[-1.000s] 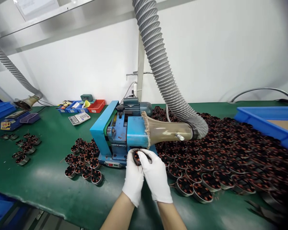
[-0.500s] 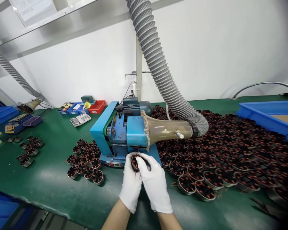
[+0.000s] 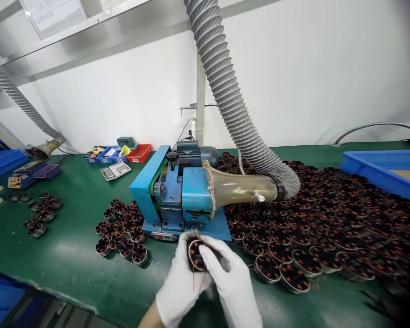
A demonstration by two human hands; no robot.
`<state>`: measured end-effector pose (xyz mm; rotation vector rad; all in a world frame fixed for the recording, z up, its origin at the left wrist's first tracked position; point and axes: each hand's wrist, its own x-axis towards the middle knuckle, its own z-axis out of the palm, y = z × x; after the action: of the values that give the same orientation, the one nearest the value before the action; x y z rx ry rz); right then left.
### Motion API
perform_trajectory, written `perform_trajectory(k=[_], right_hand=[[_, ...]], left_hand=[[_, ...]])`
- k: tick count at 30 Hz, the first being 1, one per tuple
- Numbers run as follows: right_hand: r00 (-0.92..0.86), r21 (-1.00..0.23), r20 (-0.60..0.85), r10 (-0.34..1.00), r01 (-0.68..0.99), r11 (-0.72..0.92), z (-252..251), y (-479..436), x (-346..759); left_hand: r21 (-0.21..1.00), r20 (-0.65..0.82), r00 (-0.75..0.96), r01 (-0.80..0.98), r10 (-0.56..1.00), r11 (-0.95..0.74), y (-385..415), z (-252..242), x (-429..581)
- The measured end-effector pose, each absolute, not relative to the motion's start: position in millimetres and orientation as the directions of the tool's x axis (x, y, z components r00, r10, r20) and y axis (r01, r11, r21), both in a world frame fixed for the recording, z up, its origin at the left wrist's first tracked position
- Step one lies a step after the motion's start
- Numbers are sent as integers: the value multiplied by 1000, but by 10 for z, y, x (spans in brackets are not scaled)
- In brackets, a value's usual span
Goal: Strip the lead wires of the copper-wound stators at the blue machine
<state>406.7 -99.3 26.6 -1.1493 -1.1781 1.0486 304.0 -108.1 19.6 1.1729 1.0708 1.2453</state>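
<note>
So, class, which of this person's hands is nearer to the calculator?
Left. The left hand is in front of the calculator, to its right; the right hand is farther right still.

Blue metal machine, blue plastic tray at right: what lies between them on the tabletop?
The head view shows many round, silver-rimmed parts, black and copper inside.

Shows matt cloth on the gloves [image 3: 179,284], shiny metal on the held stator cup [image 3: 196,256], ridged plastic on the duct hose [image 3: 222,68].

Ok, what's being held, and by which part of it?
A round coil part: left hand around its outer wall, right hand at its right rim.
</note>
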Motion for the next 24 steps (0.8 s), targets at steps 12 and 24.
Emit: perform_trajectory(k=[12,24], right_hand=[[-204,-990,141,969,-40,136,322,-1408,4442],[-42,-853,-64,997,-516,-77,497,-1148,4403]], left_hand=[[957,-153,175,-220,973,190,-1419,435,2772],[988,-137,36,-63,990,139,-1644,168,2830]])
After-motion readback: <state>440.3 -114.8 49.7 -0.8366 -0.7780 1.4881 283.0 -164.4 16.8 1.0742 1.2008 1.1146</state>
